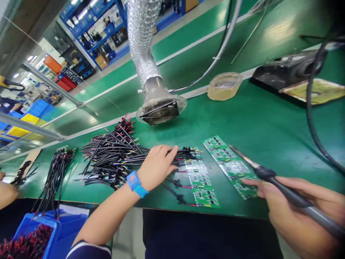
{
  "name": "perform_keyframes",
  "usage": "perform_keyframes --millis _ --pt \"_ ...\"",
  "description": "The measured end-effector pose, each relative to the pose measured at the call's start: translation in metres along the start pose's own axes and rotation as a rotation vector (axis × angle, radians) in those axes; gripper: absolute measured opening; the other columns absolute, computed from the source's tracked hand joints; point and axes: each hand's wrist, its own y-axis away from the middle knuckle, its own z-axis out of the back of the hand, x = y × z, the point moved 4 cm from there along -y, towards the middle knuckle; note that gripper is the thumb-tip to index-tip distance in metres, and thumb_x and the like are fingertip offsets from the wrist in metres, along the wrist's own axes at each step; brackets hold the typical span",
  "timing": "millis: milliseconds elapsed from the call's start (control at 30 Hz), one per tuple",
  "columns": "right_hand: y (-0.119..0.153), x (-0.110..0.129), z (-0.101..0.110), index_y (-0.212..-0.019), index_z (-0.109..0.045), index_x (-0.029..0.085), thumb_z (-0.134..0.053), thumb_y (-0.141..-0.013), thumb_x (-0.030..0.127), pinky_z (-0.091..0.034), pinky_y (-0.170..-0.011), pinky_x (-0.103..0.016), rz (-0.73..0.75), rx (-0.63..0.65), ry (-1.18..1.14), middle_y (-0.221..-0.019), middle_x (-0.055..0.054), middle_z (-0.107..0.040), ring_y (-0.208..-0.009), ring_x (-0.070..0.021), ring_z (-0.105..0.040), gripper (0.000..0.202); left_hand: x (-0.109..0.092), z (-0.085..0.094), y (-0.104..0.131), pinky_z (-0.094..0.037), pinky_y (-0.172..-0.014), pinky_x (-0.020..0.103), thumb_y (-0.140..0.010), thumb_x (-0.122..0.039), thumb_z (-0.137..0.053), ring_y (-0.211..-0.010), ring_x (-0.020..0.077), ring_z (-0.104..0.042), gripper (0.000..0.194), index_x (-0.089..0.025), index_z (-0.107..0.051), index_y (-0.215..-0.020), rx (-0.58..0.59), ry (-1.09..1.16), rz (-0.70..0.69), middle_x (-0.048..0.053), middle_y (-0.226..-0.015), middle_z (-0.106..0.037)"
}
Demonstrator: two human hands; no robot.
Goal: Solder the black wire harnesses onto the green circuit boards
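My left hand, with a blue wristband, reaches over the black cables near the middle, its fingers curled around cable ends beside a green circuit board panel. Several cables with red wire ends touch that panel's left edge. My right hand holds a soldering iron, its tip pointing up and left over a second board panel. The index finger of that hand reaches the lower right part of this panel.
A fume duct hangs above the bench. Behind are a tape roll and a black tray with a yellow sponge. More cables, a blue bin and another person's arm are at left.
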Motion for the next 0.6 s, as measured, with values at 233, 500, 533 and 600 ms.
perform_keyframes --millis 233,500,533,600 --pt "-0.003 0.019 0.004 -0.077 -0.058 0.024 -0.063 -0.074 0.03 -0.048 -0.04 -0.029 0.027 0.046 -0.053 -0.066 -0.003 -0.065 -0.049 -0.0195 -0.061 0.009 -0.021 0.015 0.002 -0.041 -0.091 0.039 -0.085 -0.027 -0.055 -0.101 0.0225 -0.047 0.023 -0.017 -0.059 -0.105 -0.163 0.237 0.128 0.008 -0.103 -0.055" --pt "-0.009 0.021 0.003 -0.074 -0.057 0.023 -0.062 -0.074 0.026 -0.045 -0.037 -0.027 0.13 0.059 -0.079 -0.063 -0.003 -0.064 -0.044 -0.0168 -0.058 0.006 -0.035 -0.002 -0.012 -0.043 -0.071 0.038 -0.086 -0.026 -0.053 -0.081 0.0225 -0.047 0.018 -0.017 -0.069 -0.083 -0.026 0.049 0.075 0.007 -0.082 -0.056" --pt "-0.009 0.022 0.003 -0.073 -0.057 0.023 -0.061 -0.074 0.025 -0.045 -0.038 -0.027 0.136 0.061 -0.079 -0.063 -0.003 -0.064 -0.045 -0.0171 -0.058 0.005 -0.035 -0.001 -0.012 -0.043 -0.072 0.038 -0.086 -0.024 -0.054 -0.082 0.0226 -0.048 0.017 -0.017 -0.069 -0.082 -0.034 0.066 0.066 0.007 -0.082 -0.057" --pt "-0.009 0.023 0.004 -0.073 -0.057 0.023 -0.061 -0.074 0.025 -0.048 -0.041 -0.028 0.145 0.069 -0.086 -0.063 -0.003 -0.064 -0.048 -0.0175 -0.059 0.005 -0.034 0.002 -0.01 -0.044 -0.076 0.038 -0.086 -0.022 -0.054 -0.084 0.0213 -0.05 0.016 -0.016 -0.069 -0.083 -0.083 0.188 0.068 0.006 -0.085 -0.059"
